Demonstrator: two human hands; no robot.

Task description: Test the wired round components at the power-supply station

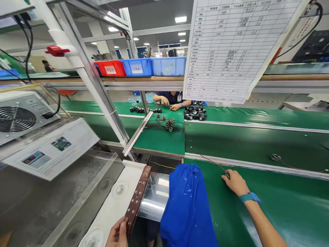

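Observation:
My left hand (118,235) at the bottom edge grips the near end of a long brown strip (137,197) studded with holes, which lies along a white board (115,206). My right hand (235,181), with a blue wristband, rests on the green bench mat (282,206) and its fingers are closed on a small round part (227,175) with a thin red wire (205,158) trailing away to the left. A blue cloth (187,206) hangs between my two hands.
A green conveyor belt (244,140) runs across, carrying another wired round part (275,157) and a cluster of small parts (169,123). A co-worker's hands (169,103) work beside black parts (195,112). A fan unit (17,118), instruction sheet (51,147), bins (144,67) and hanging chart (231,48) surround.

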